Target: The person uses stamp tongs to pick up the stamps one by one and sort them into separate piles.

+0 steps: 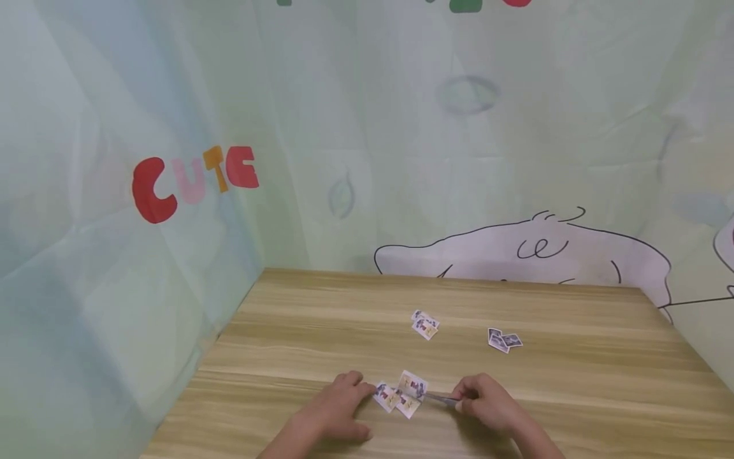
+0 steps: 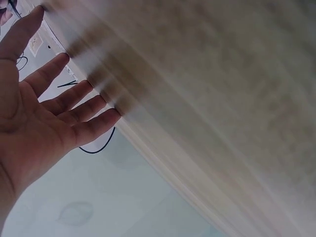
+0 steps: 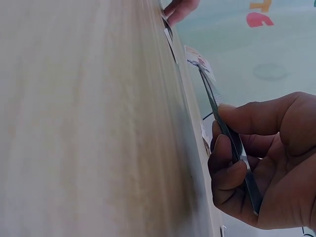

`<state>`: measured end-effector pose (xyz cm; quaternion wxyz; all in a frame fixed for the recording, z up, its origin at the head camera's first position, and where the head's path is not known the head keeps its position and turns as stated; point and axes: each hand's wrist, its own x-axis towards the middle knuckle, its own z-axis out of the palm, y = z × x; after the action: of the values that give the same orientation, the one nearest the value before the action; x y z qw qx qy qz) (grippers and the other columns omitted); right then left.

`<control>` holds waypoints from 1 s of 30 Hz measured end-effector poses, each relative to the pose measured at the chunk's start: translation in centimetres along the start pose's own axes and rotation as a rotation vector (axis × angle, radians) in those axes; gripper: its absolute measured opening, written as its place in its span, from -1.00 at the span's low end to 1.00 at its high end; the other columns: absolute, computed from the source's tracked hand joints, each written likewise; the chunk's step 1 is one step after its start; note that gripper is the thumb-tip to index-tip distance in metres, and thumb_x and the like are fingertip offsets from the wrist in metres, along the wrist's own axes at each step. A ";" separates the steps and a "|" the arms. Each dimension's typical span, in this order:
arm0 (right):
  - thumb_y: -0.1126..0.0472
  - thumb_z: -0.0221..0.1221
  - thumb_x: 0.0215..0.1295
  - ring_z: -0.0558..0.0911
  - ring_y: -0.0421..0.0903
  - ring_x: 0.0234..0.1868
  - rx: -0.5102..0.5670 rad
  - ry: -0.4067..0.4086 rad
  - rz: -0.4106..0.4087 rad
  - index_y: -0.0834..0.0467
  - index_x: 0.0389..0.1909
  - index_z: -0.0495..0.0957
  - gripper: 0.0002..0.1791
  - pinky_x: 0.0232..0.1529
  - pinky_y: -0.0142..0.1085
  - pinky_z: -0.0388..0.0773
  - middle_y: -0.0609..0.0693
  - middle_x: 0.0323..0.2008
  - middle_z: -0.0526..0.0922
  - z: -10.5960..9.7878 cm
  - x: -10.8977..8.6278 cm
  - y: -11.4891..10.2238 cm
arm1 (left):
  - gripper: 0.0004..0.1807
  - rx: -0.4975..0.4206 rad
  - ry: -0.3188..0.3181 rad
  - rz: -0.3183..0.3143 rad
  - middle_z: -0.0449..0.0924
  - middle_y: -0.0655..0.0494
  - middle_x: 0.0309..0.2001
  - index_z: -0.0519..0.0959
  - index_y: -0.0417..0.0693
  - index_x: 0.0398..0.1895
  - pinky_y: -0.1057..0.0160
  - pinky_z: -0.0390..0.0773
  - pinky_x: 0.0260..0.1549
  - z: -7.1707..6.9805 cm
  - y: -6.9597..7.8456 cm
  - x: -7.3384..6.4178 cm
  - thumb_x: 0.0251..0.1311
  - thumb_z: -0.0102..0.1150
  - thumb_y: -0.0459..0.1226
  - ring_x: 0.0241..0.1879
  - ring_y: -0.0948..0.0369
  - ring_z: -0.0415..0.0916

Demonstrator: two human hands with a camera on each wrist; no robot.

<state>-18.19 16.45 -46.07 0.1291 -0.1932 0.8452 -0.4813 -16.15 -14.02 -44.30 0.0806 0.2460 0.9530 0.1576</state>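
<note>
My right hand [image 1: 487, 401] holds metal tweezers [image 3: 251, 185] between thumb and fingers, pointing left. Their tips meet a small stamp-like picture card [image 1: 411, 382] with a white border, which stands tilted up from the table in the right wrist view. Two similar cards, a left one [image 1: 385, 398] and a lower one [image 1: 408, 406], lie close beside and under it on the wood. My left hand [image 1: 341, 408] has its fingers spread, fingertips at the tabletop and the index fingertip right at the left card's edge.
Farther back on the wooden table [image 1: 321, 319] lies a small overlapping group of coloured cards [image 1: 425, 327]. To its right is a group of dark grey cards [image 1: 504, 341]. A printed cloth backdrop [image 1: 344, 127] hangs behind the table's far and left edges.
</note>
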 end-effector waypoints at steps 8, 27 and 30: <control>0.44 0.17 -0.03 0.43 -0.08 -0.47 0.014 0.014 0.026 0.32 -0.43 0.56 -0.90 -0.44 -0.28 0.40 0.02 -0.50 0.52 -0.8 0.5 0.1 | -0.32 -0.014 0.026 0.021 0.38 -0.06 0.05 0.49 0.04 0.15 -0.01 0.44 -0.04 -0.1 0.0 0.1 -0.18 0.36 -0.10 0.02 0.02 0.34; 0.46 0.15 -0.10 0.42 -0.08 -0.50 0.032 0.083 0.079 0.37 -0.42 0.55 -0.85 -0.47 -0.28 0.37 -0.01 -0.54 0.49 -2.7 1.7 1.1 | -0.35 -0.034 0.023 0.026 0.36 -0.10 0.07 0.52 0.01 0.11 -0.04 0.43 -0.03 0.1 -0.2 0.3 -0.19 0.36 -0.07 0.04 -0.03 0.31; 0.47 0.15 -0.10 0.43 -0.07 -0.46 0.023 0.101 0.073 0.39 -0.42 0.54 -0.86 -0.41 -0.24 0.40 0.02 -0.50 0.51 -3.1 1.7 1.2 | -0.34 -0.023 0.020 0.032 0.36 -0.11 0.08 0.51 0.01 0.12 -0.05 0.42 -0.03 0.1 -0.1 0.3 -0.17 0.35 -0.06 0.05 -0.04 0.32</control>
<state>-21.23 18.57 -45.60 0.1060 -0.1365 0.8514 -0.4953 -16.42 -13.91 -44.43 0.0712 0.2587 0.9478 0.1722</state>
